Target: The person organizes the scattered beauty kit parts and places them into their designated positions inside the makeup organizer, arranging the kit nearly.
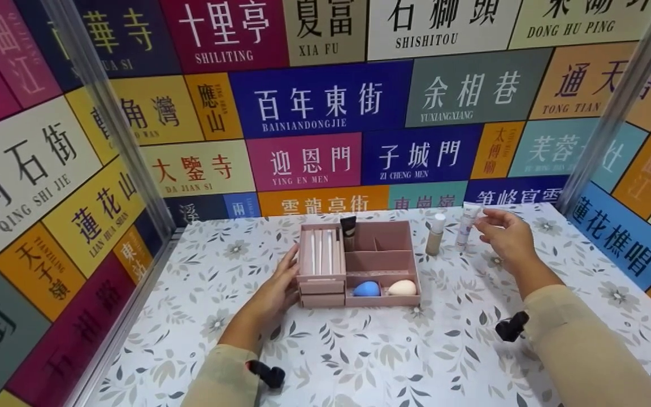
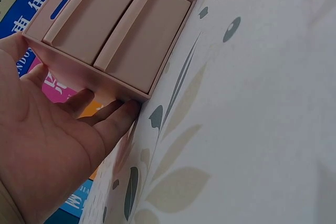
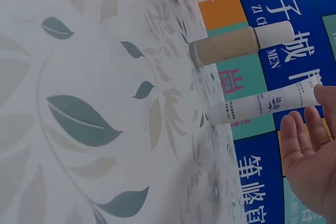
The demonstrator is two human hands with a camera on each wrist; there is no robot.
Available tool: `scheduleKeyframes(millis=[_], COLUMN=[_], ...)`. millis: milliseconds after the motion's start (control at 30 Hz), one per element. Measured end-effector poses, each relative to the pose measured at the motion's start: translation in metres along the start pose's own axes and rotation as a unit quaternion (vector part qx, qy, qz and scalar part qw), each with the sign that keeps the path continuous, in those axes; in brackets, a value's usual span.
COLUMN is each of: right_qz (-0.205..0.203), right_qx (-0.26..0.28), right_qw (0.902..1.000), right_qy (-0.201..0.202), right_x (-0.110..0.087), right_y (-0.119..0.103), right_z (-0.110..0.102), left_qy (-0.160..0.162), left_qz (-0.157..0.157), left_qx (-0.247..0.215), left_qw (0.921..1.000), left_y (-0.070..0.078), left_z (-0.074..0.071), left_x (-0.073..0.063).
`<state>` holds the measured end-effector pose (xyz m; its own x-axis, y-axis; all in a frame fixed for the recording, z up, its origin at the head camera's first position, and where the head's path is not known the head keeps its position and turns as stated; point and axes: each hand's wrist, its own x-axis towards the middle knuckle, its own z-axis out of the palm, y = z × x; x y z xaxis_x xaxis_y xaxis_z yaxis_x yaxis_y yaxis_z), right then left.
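Observation:
A pink desktop organizer (image 1: pixel 382 263) stands on the table. My left hand (image 1: pixel 274 288) rests against its left side; in the left wrist view the fingers (image 2: pixel 113 121) lie along the side wall beside two drawers (image 2: pixel 144 38). To the right, a white squeeze tube (image 1: pixel 465 229) stands upright on its cap, with a plant print (image 3: pixel 275 103) showing in the right wrist view. My right hand (image 1: pixel 506 234) pinches the tube's upper end between thumb and finger, the other fingers loosely bent. Left of the tube stands a foundation bottle (image 1: pixel 434 237) with a white cap.
The organizer holds a blue makeup sponge (image 1: pixel 367 289), a cream sponge (image 1: pixel 402 288), a black-capped tube (image 1: pixel 348 229) and several slim white sticks (image 1: pixel 320 251) on its left top. A leaf-patterned cloth (image 1: pixel 359 356) covers the table. Colourful sign-printed walls (image 1: pixel 325 107) stand behind.

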<state>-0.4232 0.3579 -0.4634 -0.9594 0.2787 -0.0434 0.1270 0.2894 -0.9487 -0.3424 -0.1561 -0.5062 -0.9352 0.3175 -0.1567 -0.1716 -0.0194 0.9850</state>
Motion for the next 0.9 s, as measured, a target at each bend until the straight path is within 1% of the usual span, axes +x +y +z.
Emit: scheduleKeyframes(millis=[133, 233, 367, 467, 567, 667, 767, 900], right_qz=[-0.007, -0.009, 0.005, 0.011, 0.010, -0.005, -0.031, -0.059], right_qx=[-0.024, -0.029, -0.027, -0.026, -0.039, -0.057, -0.069, -0.062], right_qw=[0.9997, 0.9995, 0.9995, 0.9994, 0.9988, 0.9979, 0.9968, 0.9962], right_qy=[-0.002, -0.008, -0.016, -0.021, -0.027, -0.030, -0.026, -0.019], right_x=[0.004, 0.008, 0.013, 0.015, 0.017, 0.017, 0.016, 0.012], right_y=[-0.001, -0.004, -0.009, -0.012, -0.012, -0.009, -0.006, -0.004], right_z=[0.003, 0.006, 0.010, 0.015, 0.019, 0.023, 0.025, 0.025], left_qy=[0.001, -0.002, -0.004, 0.000, 0.004, 0.009, 0.011, 0.011], left_qz=[0.003, 0.006, 0.006, 0.000, -0.003, -0.008, -0.011, -0.015], left_qx=[-0.002, -0.003, -0.002, -0.006, -0.006, -0.006, -0.004, -0.004], left_qw=[1.0000, 1.0000, 1.0000, 1.0000, 1.0000, 0.9999, 0.9999, 0.9998], left_y=[0.000, -0.001, -0.001, -0.001, -0.001, -0.001, 0.000, 0.000], left_z=[0.000, 0.000, 0.000, 0.000, 0.000, 0.000, 0.000, 0.000], left_x=[-0.001, -0.001, 0.001, 0.001, 0.001, 0.001, 0.002, 0.002])
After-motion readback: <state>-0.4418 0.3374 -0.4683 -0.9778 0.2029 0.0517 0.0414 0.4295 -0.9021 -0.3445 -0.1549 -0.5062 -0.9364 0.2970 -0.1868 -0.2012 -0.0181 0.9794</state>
